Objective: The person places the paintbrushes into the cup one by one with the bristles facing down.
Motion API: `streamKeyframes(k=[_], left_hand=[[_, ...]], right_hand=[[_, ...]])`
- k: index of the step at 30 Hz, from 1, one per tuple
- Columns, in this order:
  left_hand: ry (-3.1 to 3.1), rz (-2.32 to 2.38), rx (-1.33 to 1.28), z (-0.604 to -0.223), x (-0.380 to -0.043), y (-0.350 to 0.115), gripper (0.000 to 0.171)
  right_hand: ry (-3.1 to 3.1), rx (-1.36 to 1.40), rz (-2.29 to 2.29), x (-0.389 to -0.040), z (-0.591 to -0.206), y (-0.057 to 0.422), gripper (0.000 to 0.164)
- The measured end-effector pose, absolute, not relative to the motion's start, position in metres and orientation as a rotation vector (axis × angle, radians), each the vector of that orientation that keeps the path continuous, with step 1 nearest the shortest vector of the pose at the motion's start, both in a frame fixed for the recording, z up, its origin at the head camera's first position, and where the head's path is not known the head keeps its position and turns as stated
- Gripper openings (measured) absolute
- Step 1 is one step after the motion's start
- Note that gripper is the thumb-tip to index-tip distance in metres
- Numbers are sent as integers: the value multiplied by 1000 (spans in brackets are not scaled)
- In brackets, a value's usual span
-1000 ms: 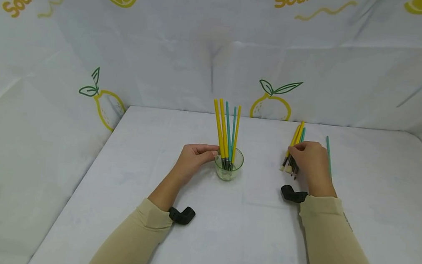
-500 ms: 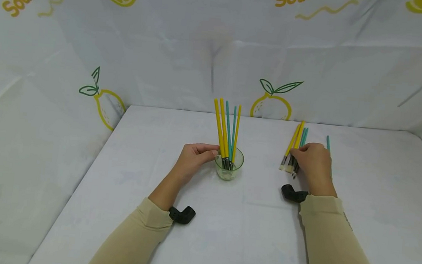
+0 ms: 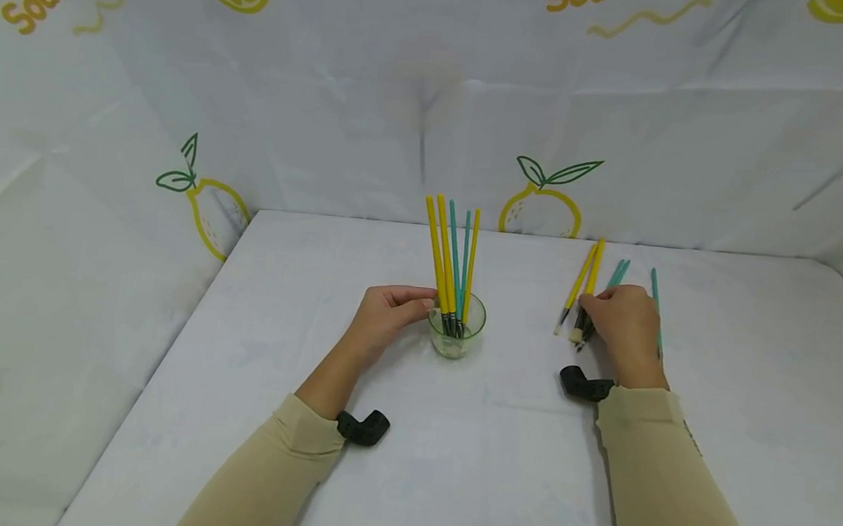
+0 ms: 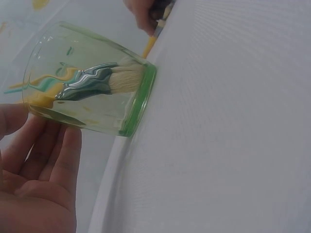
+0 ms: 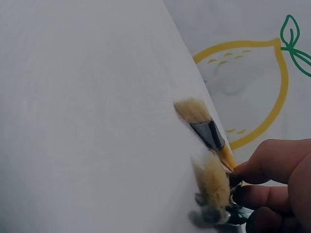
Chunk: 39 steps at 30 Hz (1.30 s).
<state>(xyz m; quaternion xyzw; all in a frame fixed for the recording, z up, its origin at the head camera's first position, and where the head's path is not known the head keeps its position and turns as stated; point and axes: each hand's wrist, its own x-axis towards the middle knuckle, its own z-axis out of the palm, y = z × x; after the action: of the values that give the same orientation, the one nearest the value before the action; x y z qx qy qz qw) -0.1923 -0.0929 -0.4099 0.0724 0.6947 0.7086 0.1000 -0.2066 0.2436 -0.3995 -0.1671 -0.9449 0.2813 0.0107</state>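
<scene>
Paintbrushes (image 3: 446,257), three yellow and two teal, lean in one glass (image 3: 452,347). My left hand (image 3: 379,318) grips it; my right hand (image 3: 623,314) pinches loose brushes (image 3: 593,270), count unclear.

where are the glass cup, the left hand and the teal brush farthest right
Glass cup (image 4: 104,52): left wrist view, on its side wall.
Left hand (image 3: 382,318): head view, back of the hand.
Teal brush (image 3: 656,291): head view, on its handle.

Cup (image 4: 102,112) glassy, glossy, smooth; brush handles (image 3: 447,257) smooth; collars (image 4: 95,81) shiny metal; bristles (image 4: 127,81) rough, matt; surface (image 3: 449,458) cloth-like, matt.
</scene>
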Motion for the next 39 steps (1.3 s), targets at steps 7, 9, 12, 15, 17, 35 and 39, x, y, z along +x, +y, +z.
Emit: streamKeyframes(k=[7,9,12,15,17,35,39], left_hand=[[2045,2099,203,-409,-192,-92,28],[2047,2098,202,-409,-191,-92,28],[2050,2101,202,-409,-191,-92,28],[2049,2105,204,-409,-192,-92,27],[2048,2104,206,-409,-192,-92,27],[2040,2101,211,-409,-192,-93,28],[2037,2105,207,-409,-192,-93,28]], right_hand=[[-2976,-515,831,-206,-398,242,38],[-3001,-522,805,-206,-397,242,37],[-3042,-527,774,-206,-396,242,35],[-3070,-535,772,-207,-396,242,35],[-3078,-538,781,-207,-397,242,36],[-2656,-475,1335,-205,-383,236,41],[-2503,-408,1512,-203,-375,230,30]])
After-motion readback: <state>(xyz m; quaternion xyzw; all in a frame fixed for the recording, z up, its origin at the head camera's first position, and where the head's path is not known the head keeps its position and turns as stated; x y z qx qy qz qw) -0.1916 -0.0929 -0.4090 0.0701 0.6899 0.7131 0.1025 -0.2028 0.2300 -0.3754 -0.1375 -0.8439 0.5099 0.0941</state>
